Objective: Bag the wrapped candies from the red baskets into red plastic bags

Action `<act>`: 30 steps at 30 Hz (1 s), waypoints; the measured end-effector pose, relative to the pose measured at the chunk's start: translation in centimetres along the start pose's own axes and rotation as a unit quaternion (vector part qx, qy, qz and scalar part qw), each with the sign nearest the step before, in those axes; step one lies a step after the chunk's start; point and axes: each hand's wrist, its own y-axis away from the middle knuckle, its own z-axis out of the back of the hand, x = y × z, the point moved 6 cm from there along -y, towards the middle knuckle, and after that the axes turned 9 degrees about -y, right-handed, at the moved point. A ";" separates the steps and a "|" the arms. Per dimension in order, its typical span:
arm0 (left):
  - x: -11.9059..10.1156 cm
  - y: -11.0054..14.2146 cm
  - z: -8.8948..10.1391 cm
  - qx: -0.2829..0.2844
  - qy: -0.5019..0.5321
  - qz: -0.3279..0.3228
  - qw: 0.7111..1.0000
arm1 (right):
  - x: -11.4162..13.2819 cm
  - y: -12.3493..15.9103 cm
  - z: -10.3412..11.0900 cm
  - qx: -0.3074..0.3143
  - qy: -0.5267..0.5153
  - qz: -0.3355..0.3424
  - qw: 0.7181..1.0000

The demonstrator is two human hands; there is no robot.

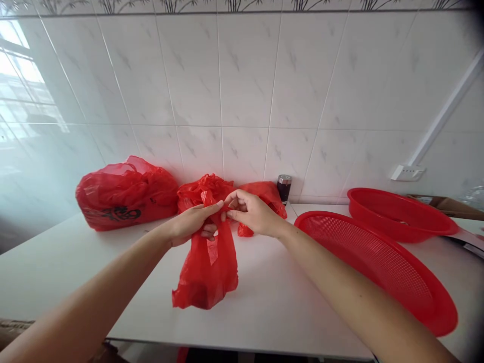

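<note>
A thin red plastic bag (207, 277) hangs by its handles above the white table, its lower part spread out and something darker showing faintly at the bottom. My left hand (196, 222) is closed around the gathered handles. With thumb and fingertips, my right hand (247, 212) pinches the top of the same bag, right beside the left thumb. Behind my hands, more red plastic bags lie against the wall: a crumpled one (206, 189) in the middle and a flatter one (260, 191) partly hidden by my right hand.
At the left sits a large full red bag (126, 196) with black print. A dark cup (284, 189) with a silver lid stands by the wall. To the right are a red perforated basket (378, 267) and a red basin (401, 217). A socket (407, 173) is on the tiled wall.
</note>
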 end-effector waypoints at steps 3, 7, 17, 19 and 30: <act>0.0 0.7 0.2 0.019 -0.002 -0.044 0.999 | 1.5 2.1 -1.2 0.006 -0.026 0.034 0.999; -0.3 1.4 -0.1 0.079 -0.130 -0.076 0.985 | 1.4 3.3 -1.8 -0.007 -0.048 0.043 0.998; 0.0 1.0 -1.3 -0.251 -0.458 -0.224 0.823 | -6.4 2.1 -3.0 -0.010 -0.121 -0.069 0.990; 0.0 1.0 -1.6 -0.246 -0.444 -0.251 0.824 | -6.2 2.4 -2.9 -0.010 -0.137 -0.070 0.988; 14.3 4.8 6.8 -0.012 -0.360 0.049 0.932 | -15.5 7.7 0.7 -0.166 0.077 -0.185 0.966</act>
